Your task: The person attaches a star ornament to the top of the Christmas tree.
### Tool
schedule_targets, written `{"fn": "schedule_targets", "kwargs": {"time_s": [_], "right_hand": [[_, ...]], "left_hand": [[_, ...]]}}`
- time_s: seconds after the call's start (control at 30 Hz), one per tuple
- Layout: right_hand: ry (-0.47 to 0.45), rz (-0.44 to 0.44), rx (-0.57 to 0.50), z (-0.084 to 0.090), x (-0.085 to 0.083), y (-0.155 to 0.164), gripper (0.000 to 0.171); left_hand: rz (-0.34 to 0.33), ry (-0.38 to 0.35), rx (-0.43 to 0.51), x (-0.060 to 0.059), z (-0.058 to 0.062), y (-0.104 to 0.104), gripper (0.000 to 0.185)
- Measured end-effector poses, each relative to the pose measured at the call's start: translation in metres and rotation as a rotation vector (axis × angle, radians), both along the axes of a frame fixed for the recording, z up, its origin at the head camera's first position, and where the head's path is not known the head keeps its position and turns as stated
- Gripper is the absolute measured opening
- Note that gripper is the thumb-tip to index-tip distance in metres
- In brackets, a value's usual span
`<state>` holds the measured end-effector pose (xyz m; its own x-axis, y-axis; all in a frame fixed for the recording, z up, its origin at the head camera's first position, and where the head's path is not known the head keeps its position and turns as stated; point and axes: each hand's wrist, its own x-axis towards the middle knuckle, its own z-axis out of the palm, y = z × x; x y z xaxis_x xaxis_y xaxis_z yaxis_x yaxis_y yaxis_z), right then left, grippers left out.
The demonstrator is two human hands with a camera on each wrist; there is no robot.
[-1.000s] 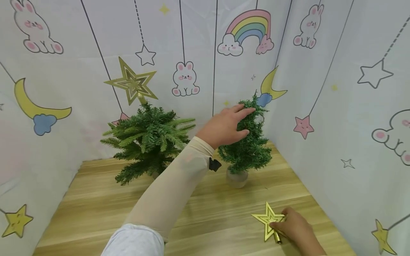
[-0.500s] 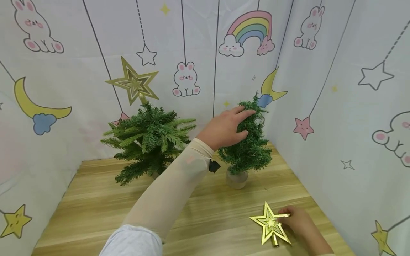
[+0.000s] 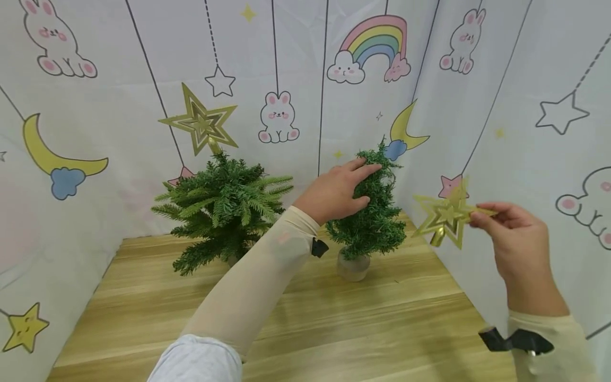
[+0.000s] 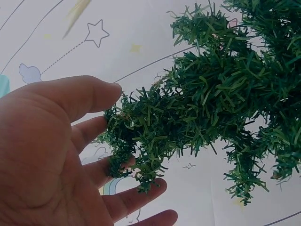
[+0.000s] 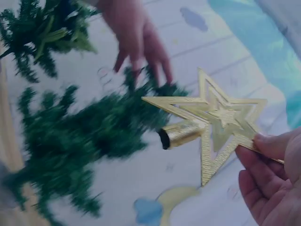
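Note:
My right hand (image 3: 522, 249) pinches a gold star tree topper (image 3: 447, 215) by one point, up in the air to the right of the smaller Christmas tree (image 3: 369, 228). In the right wrist view the hollow socket of the star topper (image 5: 183, 133) faces that tree's tip. My left hand (image 3: 334, 193) reaches to the upper part of the small tree. Its fingers are spread loosely behind the top branches in the left wrist view, with the thumb (image 4: 94, 96) beside them. Whether the fingers press on the branches is hard to tell.
A fuller Christmas tree (image 3: 224, 207) stands at the left with another gold star topper (image 3: 202, 124) on its tip. Both trees are on a wood-grain table (image 3: 334, 329). A cloth backdrop (image 3: 296, 42) with printed rabbits, moons and stars encloses the back and sides.
My right hand has lifted the star topper off the table, up to about the height of the small tree. My left hand has stayed at the small tree's top.

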<state>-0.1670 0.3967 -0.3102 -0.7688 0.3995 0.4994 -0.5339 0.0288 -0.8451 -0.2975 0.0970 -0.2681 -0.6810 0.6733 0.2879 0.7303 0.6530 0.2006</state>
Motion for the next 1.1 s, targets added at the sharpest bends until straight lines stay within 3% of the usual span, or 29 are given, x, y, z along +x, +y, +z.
{"fn": "schedule_targets", "kwargs": {"time_s": [0.13,0.23,0.4,0.53,0.77,1.1], "right_hand": [[0.152,0.0,-0.03,0.052,-0.021,-0.014,0.03],[0.202,0.002,-0.002,0.08,-0.039,-0.025,0.035],[0.281,0.011,0.027,0.11,-0.072,-0.047,0.032],[0.268,-0.005,0.053,0.126,-0.095,-0.064,0.021],[0.251,0.061,0.027,0.136,-0.121,-0.083,0.019],[0.104,-0.062,0.28,0.124,-0.132,-0.089,0.012]], "left_hand": [[-0.002,0.001,-0.011,0.0,-0.001,-0.002,0.07],[0.001,0.007,-0.021,0.0,-0.003,-0.002,0.07],[-0.003,0.008,-0.025,0.0,-0.004,-0.003,0.071],[-0.02,0.004,-0.017,0.0,-0.005,-0.003,0.072],[-0.012,0.024,-0.015,0.0,-0.002,-0.002,0.072],[-0.007,0.02,-0.015,-0.003,-0.002,0.001,0.073]]}}
